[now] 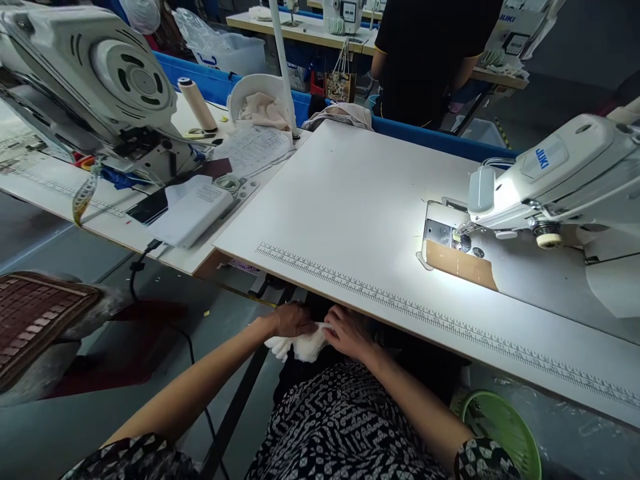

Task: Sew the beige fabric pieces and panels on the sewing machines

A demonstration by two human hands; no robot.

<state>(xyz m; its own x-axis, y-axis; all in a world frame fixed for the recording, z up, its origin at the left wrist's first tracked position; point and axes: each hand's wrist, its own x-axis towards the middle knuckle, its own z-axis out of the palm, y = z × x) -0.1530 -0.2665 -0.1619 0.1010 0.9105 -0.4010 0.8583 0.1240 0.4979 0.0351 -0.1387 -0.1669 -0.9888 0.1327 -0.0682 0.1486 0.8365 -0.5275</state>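
Observation:
A bunched piece of white cloth (309, 345) lies over my lap, just below the front edge of the sewing table (345, 200). My left hand (296, 320) is closed on its left upper part, with the fingertips partly hidden. From the other side, my right hand (345, 330) pinches the cloth's upper edge between thumb and fingers. Both hands are close together, lower than the tabletop. A lit sewing machine (555, 173) stands at the right of the table, its needle area (459, 237) apart from my hands.
Left of me is a second machine head (100, 87) beside a white box (193, 210) and a thread cone (197, 103). A printed ruler (380, 293) runs along the table edge. A green basket (505, 427) sits low right. Another person (435, 60) stands beyond the blue partition.

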